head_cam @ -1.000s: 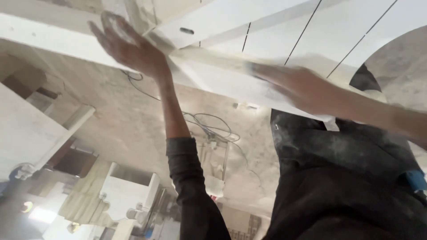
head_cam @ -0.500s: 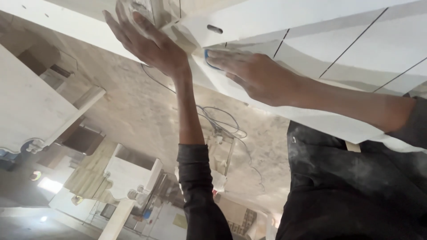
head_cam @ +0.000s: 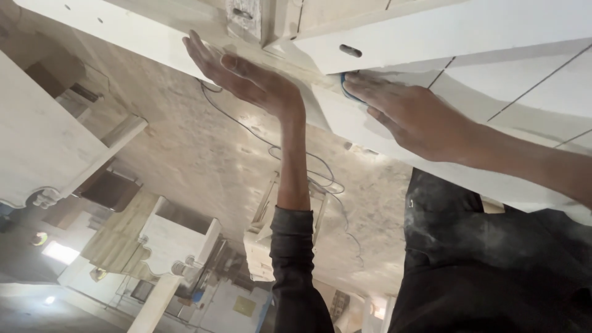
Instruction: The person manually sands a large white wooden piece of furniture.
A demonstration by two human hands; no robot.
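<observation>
View: head camera, tilted sharply; the floor (head_cam: 203,160) appears to slope away behind the arms.
Workpiece: white furniture piece (head_cam: 468,37) across the top of the frame, with dark groove lines on its face and an oval slot (head_cam: 349,50) near its lower edge.
Left hand (head_cam: 246,77): open and flat, fingers extended, palm pressed against the underside edge of the furniture piece, just left of the slot.
Left sleeve: dark sleeve (head_cam: 296,265) pushed up to mid-forearm.
Right hand (head_cam: 419,114): fingers extended and pressed flat, holding a blue pad (head_cam: 346,91) against the white surface; not clenched.
Blue pad: only its edge shows under the right fingertips, directly below the slot, touching the furniture piece.
Hand spacing: near each other, not touching; the slot lies between and above them.
Body: dark, dust-marked clothing (head_cam: 493,259) at lower right.
Cable: thin cable (head_cam: 308,166) lying loose on the dusty floor behind the left forearm.
Surroundings: further white furniture parts at left (head_cam: 43,154) and lower centre (head_cam: 179,246), one with a scrolled edge.
Dust: pale dust covers the floor and the clothing.
</observation>
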